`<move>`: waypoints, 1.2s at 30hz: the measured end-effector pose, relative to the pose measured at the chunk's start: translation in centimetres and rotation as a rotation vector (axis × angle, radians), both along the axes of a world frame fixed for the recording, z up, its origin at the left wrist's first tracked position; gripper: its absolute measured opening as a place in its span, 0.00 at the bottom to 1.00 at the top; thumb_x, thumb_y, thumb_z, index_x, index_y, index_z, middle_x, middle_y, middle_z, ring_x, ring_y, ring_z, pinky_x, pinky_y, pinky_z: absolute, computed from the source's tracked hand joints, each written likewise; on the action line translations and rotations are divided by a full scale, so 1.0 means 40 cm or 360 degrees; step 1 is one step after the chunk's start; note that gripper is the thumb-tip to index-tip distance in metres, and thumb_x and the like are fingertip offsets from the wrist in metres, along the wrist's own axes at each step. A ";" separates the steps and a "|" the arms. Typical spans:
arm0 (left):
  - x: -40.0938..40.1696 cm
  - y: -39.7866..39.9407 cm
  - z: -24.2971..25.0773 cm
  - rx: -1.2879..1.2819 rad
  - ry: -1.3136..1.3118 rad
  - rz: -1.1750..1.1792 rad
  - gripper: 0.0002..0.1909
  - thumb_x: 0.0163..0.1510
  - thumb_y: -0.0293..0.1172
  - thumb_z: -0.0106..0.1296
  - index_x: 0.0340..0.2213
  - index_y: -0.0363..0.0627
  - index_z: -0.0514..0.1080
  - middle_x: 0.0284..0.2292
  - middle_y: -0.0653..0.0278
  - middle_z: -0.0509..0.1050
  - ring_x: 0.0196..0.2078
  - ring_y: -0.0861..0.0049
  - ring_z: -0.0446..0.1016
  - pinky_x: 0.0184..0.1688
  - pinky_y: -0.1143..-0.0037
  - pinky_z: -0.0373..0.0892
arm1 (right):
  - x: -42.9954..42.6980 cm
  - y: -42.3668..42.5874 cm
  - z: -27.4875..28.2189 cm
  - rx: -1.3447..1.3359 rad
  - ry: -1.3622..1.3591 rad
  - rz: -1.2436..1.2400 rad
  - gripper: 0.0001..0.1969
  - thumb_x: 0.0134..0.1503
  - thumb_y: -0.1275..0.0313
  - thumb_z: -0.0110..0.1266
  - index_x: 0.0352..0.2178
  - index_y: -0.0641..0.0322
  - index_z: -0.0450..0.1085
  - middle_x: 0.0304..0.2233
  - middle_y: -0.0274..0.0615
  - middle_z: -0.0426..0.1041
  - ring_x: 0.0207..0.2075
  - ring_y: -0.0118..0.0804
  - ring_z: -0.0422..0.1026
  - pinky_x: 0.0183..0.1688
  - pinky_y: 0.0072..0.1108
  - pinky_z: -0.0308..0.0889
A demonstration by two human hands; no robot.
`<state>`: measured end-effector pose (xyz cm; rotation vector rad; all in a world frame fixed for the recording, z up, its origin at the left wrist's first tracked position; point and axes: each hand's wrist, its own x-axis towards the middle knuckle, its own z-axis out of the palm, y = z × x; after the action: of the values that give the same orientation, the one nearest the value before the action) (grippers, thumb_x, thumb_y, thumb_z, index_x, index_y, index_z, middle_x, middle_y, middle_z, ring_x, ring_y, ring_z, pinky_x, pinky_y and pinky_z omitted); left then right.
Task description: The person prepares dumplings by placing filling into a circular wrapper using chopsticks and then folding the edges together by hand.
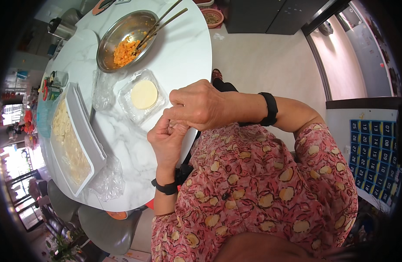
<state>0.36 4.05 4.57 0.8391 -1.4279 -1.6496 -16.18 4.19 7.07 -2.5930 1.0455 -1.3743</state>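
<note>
My left hand point(168, 139) and my right hand point(197, 106) meet at the fingertips over the table's near edge. The fingers are pinched together, and whatever may be between them is hidden. Just beyond them, a round pale dough wrapper point(144, 94) lies on a clear plastic package point(125, 98). Farther off, a steel mixing bowl point(104, 49) holds a chopped orange filling point(125, 54), with a pair of chopsticks point(168, 21) leaning in it. To the left, a white tray point(97, 165) holds pale dumplings point(68, 131) under what looks like plastic film.
Crumpled plastic bags point(107, 180) lie beside the tray, with another point(102, 93) near the bowl. Glass jars point(58, 78) and red-handled scissors point(44, 89) are at the far left. A grey chair point(106, 229) stands against the marble-patterned table point(132, 177).
</note>
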 end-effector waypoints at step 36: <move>-0.025 0.010 -0.011 0.0104 0.0188 0.0267 0.22 0.47 0.15 0.51 0.45 0.27 0.62 0.34 0.57 0.72 0.33 0.79 0.73 0.38 0.77 0.72 | -0.003 -0.007 -0.045 -0.0204 -0.0204 -0.0013 0.10 0.31 0.80 0.53 0.21 0.69 0.65 0.18 0.41 0.61 0.18 0.37 0.63 0.17 0.23 0.59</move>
<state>-0.64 4.47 4.12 0.8592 -1.1954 -1.5979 -16.30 3.93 5.29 -2.5470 0.9819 -1.6368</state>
